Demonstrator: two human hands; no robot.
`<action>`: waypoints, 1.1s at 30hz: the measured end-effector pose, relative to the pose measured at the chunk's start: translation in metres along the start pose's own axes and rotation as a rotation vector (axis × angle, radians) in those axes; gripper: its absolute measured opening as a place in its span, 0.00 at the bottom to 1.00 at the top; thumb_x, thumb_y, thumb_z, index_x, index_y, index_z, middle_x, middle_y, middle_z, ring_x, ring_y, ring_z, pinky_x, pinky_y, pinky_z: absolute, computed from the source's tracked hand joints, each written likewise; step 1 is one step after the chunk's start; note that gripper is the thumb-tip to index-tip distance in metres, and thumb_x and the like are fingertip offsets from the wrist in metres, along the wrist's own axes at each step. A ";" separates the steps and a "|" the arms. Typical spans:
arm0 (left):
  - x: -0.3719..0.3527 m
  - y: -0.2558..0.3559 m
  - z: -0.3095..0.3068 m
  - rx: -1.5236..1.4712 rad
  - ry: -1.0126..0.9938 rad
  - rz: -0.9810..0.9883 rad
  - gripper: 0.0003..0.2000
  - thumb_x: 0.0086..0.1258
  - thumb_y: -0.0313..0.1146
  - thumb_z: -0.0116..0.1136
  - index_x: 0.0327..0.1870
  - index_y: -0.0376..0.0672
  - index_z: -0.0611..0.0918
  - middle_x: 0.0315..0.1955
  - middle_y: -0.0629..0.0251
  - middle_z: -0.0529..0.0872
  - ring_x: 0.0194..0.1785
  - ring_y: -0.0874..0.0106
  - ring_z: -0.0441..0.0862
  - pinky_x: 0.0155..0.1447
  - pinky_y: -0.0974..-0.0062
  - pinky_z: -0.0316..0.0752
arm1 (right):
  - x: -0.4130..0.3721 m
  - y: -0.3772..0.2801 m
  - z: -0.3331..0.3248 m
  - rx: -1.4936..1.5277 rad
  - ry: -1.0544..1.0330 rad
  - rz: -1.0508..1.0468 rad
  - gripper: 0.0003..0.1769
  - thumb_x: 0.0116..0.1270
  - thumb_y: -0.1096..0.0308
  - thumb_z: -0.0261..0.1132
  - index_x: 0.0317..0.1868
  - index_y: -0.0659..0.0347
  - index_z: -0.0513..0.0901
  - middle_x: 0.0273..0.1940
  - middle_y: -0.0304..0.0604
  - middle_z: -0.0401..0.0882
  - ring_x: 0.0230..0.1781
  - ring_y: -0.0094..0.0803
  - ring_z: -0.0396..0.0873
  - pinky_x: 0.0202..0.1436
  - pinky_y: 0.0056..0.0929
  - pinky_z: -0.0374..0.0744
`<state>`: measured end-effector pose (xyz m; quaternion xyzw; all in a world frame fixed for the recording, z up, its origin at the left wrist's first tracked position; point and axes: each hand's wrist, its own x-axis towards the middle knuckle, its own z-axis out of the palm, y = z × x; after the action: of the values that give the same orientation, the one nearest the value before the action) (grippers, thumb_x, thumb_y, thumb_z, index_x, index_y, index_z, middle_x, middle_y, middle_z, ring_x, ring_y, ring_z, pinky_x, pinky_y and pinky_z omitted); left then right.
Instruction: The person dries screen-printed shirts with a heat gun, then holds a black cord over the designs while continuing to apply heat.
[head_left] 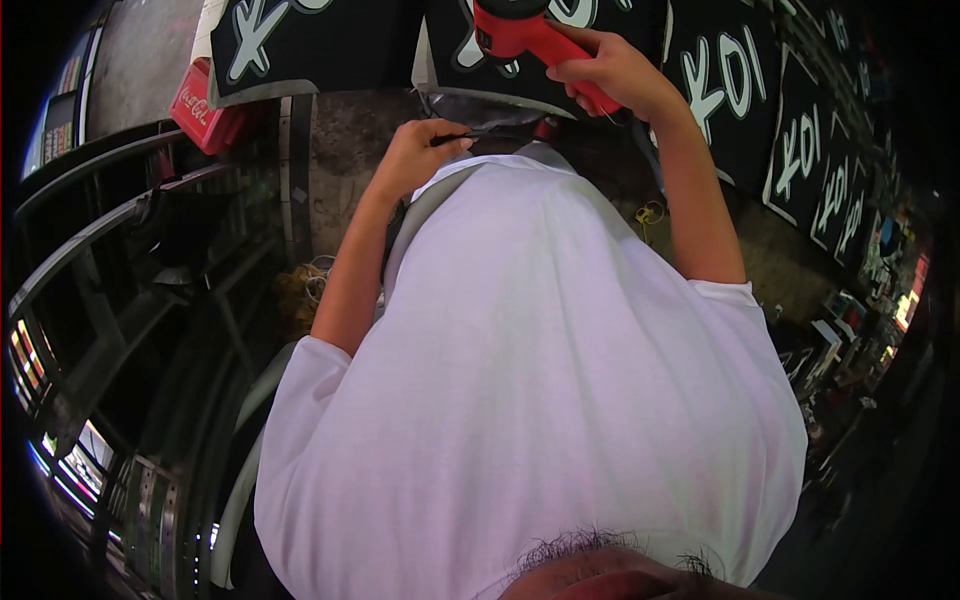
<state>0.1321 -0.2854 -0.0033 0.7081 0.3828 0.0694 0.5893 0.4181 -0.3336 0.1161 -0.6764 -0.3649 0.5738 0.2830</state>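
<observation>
My right hand (625,75) is wrapped round the handle of a red blow dryer (520,35), which has a black round end and is held over a black sheet (590,75) printed with white lettering. From below the handle a dark cord (645,155) hangs down. My left hand (425,150) is at waist height, its fingers pinched on a thin black strip or cord (455,137); what that belongs to I cannot make out. Just past my shirt, a small red thing (546,128) lies close to the strip.
More black sheets with white "KOI" lettering (720,90) run in a row to the right. A red Coca-Cola crate (205,110) stands at the upper left. Dark metal rails (90,235) fill the left side. On the floor lies a yellow coiled cord (649,213).
</observation>
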 end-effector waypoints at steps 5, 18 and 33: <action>0.011 0.005 0.019 -0.054 0.004 -0.013 0.15 0.68 0.33 0.71 0.51 0.33 0.90 0.41 0.51 0.93 0.42 0.68 0.90 0.52 0.70 0.81 | -0.013 0.000 -0.020 -0.044 -0.031 0.022 0.41 0.62 0.66 0.71 0.78 0.54 0.73 0.27 0.39 0.77 0.17 0.24 0.75 0.25 0.24 0.75; 0.026 0.035 0.055 -0.065 0.070 -0.029 0.13 0.67 0.32 0.72 0.50 0.36 0.91 0.40 0.53 0.93 0.41 0.68 0.89 0.51 0.71 0.81 | 0.019 0.022 -0.073 0.027 -0.107 -0.061 0.41 0.62 0.64 0.74 0.77 0.58 0.73 0.27 0.40 0.79 0.20 0.25 0.78 0.26 0.26 0.78; 0.068 0.076 0.062 0.036 0.568 0.088 0.10 0.70 0.30 0.71 0.48 0.37 0.91 0.36 0.57 0.92 0.36 0.72 0.87 0.45 0.76 0.79 | 0.039 0.033 -0.103 0.078 0.006 -0.146 0.40 0.63 0.63 0.75 0.75 0.59 0.75 0.28 0.39 0.80 0.22 0.25 0.79 0.26 0.26 0.79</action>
<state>0.2490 -0.2928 0.0221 0.6865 0.5024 0.2839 0.4424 0.5276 -0.3169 0.0863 -0.6380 -0.3898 0.5635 0.3513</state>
